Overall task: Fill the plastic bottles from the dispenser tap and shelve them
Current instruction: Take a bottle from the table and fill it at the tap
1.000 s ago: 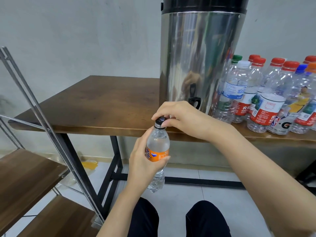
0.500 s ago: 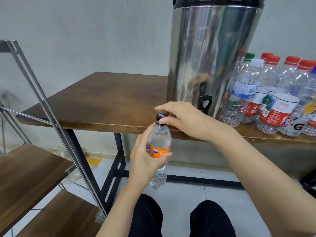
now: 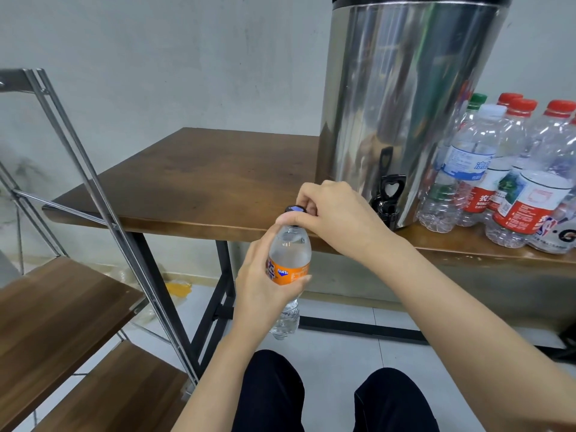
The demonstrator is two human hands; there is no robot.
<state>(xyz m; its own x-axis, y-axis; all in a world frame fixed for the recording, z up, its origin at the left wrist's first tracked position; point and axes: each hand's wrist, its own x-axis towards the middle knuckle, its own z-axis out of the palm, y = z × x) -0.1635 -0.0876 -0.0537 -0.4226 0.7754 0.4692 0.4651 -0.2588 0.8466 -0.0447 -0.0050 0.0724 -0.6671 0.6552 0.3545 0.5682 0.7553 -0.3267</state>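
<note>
Our right hand (image 3: 336,216) has rolled round the cap (image 3: 294,209) since half a second ago, thumb and fingers pinching it. Our left hand (image 3: 261,285) stays wrapped round the bottle (image 3: 290,254) at its label. We read: cap nearly tight, shelving next, shelf (image 3: 62,307) left of our left hand. Bottle sits below the right hand, long axis near vertical, cap up.

Left of the steel dispenser (image 3: 405,104) and its black tap (image 3: 389,194), the left grip (image 3: 261,282) wraps the orange-labelled bottle (image 3: 290,254), held upright, while the right grip (image 3: 336,213) pinches its dark cap (image 3: 294,209). Capped bottles (image 3: 498,169) crowd the desk (image 3: 202,182) right of the dispenser.
</note>
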